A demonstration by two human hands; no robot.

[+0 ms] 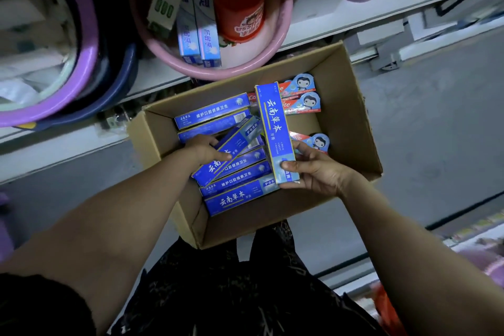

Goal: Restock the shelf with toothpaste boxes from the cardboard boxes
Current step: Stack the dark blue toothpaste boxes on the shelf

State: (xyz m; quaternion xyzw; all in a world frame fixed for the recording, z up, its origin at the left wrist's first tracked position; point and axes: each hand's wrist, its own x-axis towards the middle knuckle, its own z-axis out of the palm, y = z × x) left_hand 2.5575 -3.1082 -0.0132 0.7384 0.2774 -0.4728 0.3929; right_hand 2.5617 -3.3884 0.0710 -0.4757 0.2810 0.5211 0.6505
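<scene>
Though dim — grey floor (436,131) beside white shelf (321,24).

Purple basin (91,35) cut off (shelf (313,24) blurred).
</scene>
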